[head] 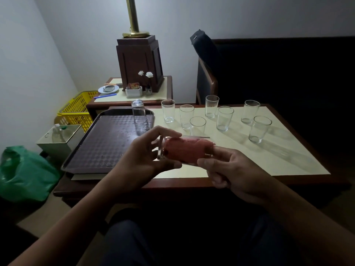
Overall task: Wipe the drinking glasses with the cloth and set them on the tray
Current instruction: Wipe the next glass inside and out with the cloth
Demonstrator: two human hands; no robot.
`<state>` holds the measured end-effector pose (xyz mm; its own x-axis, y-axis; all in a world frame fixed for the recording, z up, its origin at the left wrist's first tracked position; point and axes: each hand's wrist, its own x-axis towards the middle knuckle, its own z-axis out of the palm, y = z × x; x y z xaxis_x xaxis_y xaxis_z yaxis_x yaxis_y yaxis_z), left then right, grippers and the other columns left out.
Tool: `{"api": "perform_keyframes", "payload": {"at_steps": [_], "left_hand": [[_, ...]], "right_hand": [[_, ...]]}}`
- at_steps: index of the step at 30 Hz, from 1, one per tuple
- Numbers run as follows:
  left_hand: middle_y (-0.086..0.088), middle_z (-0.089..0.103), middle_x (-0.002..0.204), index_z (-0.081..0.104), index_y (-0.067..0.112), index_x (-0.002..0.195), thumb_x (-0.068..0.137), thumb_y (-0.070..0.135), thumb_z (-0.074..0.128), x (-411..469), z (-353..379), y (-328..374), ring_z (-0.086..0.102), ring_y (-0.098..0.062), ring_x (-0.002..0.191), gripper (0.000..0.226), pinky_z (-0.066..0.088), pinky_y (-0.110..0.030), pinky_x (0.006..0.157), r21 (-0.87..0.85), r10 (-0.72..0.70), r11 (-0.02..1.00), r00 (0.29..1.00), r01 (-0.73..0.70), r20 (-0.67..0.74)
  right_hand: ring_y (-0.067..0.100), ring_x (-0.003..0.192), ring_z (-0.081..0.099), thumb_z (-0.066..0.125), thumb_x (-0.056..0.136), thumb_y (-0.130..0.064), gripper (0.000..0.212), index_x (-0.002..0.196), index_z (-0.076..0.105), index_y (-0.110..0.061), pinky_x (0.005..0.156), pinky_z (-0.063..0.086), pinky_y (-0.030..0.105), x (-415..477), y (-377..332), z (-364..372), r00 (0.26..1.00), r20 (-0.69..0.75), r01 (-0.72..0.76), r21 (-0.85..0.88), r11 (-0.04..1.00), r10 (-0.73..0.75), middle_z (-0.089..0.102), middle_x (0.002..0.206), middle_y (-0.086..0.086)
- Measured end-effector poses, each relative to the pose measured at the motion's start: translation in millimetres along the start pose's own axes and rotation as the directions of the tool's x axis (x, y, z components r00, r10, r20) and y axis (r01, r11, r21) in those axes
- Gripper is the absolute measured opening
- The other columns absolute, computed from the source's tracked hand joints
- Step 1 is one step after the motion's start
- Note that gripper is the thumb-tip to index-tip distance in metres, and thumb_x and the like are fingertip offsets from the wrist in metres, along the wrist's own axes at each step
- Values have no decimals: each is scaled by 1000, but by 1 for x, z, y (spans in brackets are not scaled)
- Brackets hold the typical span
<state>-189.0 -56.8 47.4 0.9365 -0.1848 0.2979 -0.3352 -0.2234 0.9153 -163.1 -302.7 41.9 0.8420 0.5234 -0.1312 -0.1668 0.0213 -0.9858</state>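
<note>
The table bears a dark tray at left with one upturned glass, and seven upright glasses to its right. At the near edge, the left hand grips a sideways glass; the right hand clutches the red cloth stuffed inside.

Table layout: one glass at the fingers, one on the tray, seven beyond.
The held glass lies on its side between the left fingers and the right fingers, with the cloth inside it. The tray lies to the left of the left fingers and carries an upside-down glass at its far right corner. Seven upright glasses stand on the table behind the right fingers.
</note>
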Motion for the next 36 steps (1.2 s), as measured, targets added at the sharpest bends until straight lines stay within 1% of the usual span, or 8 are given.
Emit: {"api": "perform_keyframes", "payload": {"at_steps": [7,12,17,22,25,32,34,36], "left_hand": [[8,66,119,58,19,129,71,3,89,2,1,-3,70,-11,109,68,59,-24,82,129,-58,990,998,61,-33],[-22,65,124,63,18,131,84,31,78,-5,4,-1,73,-29,96,51,60,-33,76,-199,-446,851,869,485,213],[-13,72,115,68,18,126,76,16,89,-3,10,-9,74,-27,101,54,60,-31,85,-48,-278,958,957,282,78],[-6,75,111,72,22,122,69,22,95,-5,11,-9,74,-26,103,57,60,-41,95,-21,-192,981,981,192,2],[-4,74,115,72,24,121,66,20,94,-4,10,-6,73,-25,107,59,60,-46,95,8,-150,989,989,150,-9],[-12,76,102,72,13,116,63,4,91,-2,11,-5,73,-20,92,57,57,-27,81,-97,-155,984,987,151,-45],[-12,76,103,71,12,116,62,4,91,-2,9,-6,74,-20,92,58,58,-26,81,-95,-153,985,986,147,-60],[-13,75,107,69,9,118,62,3,89,-1,3,-4,75,-24,95,60,59,-27,82,-94,-141,986,989,136,-46]], "right_hand": [[19,88,72,84,83,-15,33,114,77,-24,74,59,35,1,3,-1,991,-86,94,-84,992,-101,78,110,-5],[21,82,74,82,89,-9,15,98,73,-16,80,66,38,0,6,0,954,-145,216,-277,936,-263,78,94,-1],[19,74,73,84,87,-11,46,125,62,-23,74,61,32,0,3,-5,995,-39,83,-267,960,-97,77,116,-6],[9,73,64,82,91,-18,44,130,72,-34,73,55,25,-3,3,-9,986,44,163,-403,901,-159,77,109,-10],[12,90,68,85,88,-27,54,136,68,-46,85,59,34,-3,1,-14,982,101,188,-539,821,-159,74,119,-13],[4,105,67,92,80,-23,25,97,73,-27,82,53,13,0,15,-15,893,30,354,-664,658,-450,66,116,-17],[4,110,68,89,84,-23,28,109,77,-25,85,56,17,2,20,-15,866,57,397,-682,614,-497,67,126,-18],[3,126,62,84,89,-27,51,137,68,-37,89,56,20,2,20,-15,873,105,409,-691,596,-477,62,144,-19]]}}
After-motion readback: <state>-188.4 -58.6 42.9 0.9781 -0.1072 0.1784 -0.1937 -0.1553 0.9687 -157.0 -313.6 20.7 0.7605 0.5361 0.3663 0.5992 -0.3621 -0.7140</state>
